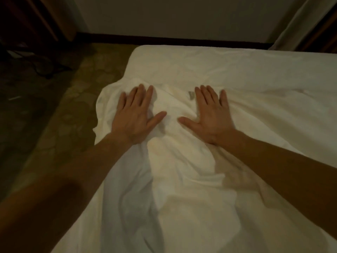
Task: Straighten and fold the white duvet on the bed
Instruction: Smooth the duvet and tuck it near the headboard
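The white duvet (182, 170) lies rumpled along the left part of the bed (228, 61), with deep folds running toward me and its far end bunched near the bed's left edge. My left hand (135, 114) presses flat on that bunched end, fingers straight and spread. A little to the right, my right hand (209, 114) also lies flat on the duvet, palm down with the thumb out. A ridge of cloth rises between the two hands. A small grey tag (191, 95) shows just left of my right fingers.
Patterned floor (63, 115) runs along the bed's left side, with dark cables (49, 70) on it farther back. A pale wall (173, 17) with a dark skirting stands beyond the bed. A curtain (299, 26) hangs at the far right, wooden furniture (36, 15) at the far left.
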The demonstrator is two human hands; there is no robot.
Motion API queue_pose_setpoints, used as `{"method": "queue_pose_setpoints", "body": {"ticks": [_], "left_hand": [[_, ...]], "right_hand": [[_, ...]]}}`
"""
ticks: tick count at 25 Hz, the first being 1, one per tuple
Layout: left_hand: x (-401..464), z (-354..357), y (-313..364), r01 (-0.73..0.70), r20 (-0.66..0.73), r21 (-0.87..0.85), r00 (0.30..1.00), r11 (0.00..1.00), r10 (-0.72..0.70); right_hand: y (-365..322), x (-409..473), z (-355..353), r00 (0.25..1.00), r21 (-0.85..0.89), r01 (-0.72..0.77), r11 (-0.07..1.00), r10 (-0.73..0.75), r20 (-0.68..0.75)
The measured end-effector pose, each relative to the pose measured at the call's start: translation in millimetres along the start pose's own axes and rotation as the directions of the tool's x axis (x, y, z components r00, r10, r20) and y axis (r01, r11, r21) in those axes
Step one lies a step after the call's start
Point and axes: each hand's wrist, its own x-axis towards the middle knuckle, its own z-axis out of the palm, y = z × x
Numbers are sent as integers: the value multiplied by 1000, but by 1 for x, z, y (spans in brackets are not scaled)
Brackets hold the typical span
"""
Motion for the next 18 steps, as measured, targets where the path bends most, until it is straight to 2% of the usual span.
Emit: {"method": "queue_pose_setpoints", "body": {"ticks": [5,7,9,12,15,18], "left_hand": [[65,34,-39,-47,101,102,994,994,37],[55,55,-40,-28,126,133,992,991,11],[42,64,-31,10,81,95,997,995,-18],[37,42,-25,22,62,131,998,991,-30],[53,-8,-32,-1,-1,162,1000,987,1],[87,-62,-39,4,-72,194,997,981,10]], "right_hand": [[39,55,24,983,41,-107,993,99,157],[40,46,42,990,79,-100,992,91,108],[38,30,49,996,111,-94,989,94,11],[37,24,32,998,0,-50,999,50,-23],[37,45,-23,996,-78,15,997,-21,-81],[41,82,-84,994,-102,10,995,-21,-109]]}}
